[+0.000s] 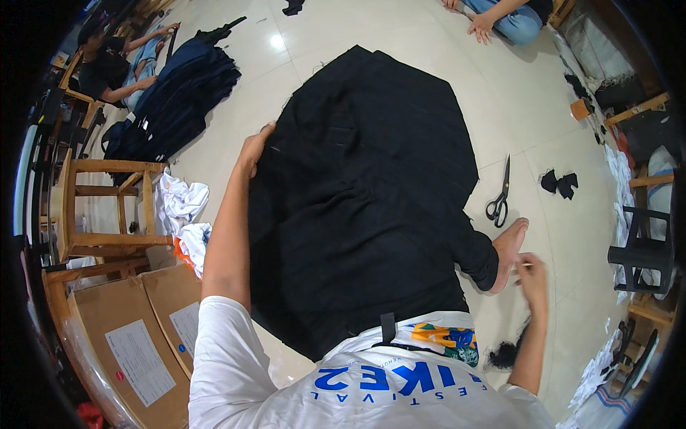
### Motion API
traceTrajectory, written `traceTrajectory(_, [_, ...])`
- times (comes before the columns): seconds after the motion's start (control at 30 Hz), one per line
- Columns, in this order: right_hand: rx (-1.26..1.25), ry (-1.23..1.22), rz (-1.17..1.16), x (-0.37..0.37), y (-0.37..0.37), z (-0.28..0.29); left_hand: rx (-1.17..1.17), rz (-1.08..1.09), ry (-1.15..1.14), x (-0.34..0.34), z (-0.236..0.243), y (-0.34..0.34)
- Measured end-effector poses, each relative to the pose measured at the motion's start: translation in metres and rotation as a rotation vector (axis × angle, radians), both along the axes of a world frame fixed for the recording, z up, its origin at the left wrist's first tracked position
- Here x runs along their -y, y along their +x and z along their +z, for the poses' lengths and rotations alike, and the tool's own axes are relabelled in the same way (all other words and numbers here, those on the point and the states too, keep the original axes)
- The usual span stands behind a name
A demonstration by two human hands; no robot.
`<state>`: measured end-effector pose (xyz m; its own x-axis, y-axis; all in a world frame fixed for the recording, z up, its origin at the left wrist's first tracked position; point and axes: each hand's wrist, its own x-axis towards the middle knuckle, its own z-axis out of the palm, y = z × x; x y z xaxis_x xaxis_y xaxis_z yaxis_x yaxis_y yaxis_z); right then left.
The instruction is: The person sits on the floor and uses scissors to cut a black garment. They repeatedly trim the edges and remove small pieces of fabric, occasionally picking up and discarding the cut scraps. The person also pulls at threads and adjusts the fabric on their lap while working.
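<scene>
A large black cloth [371, 164] lies spread over my lap and the floor in front of me, with soft folds across its middle. My left hand [256, 151] grips its left edge; the fingers partly disappear at the cloth's border. Down at the right, my right hand [533, 280] is beside my bare foot [509, 250], its fingertips drawn together and slightly blurred. Whatever they may pinch is too small to make out. Black-handled scissors [500, 193] rest on the floor beyond the foot, right of the cloth, blades pointing away.
Dark scraps [559, 184] and a black tuft [509, 352] lie on the tiles at right. Leftward are white cloths [182, 202], a wooden stool [111, 239] and cardboard boxes [118, 314]. A person [118, 71] sits by dark garments [179, 100]; another person's hand [482, 27] shows at the top.
</scene>
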<state>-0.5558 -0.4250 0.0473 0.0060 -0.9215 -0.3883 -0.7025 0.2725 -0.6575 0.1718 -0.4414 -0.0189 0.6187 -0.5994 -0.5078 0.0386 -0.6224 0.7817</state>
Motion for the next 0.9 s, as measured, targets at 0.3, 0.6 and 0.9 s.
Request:
traceTrajectory(0.3, [0.442,0.284,-0.097,-0.036,0.168,-0.018,-0.221,0.065,-0.266,-0.011,0.004,0.028])
traceTrajectory(0.6, [0.867,0.337,-0.402,-0.029,0.115,0.021,-0.244,0.239,-0.341,-0.02,0.019,0.064])
traceTrajectory(0.9, [0.915,-0.037,-0.409,-0.019,0.106,0.043,-0.209,0.299,-0.479,-0.044,0.072,0.11])
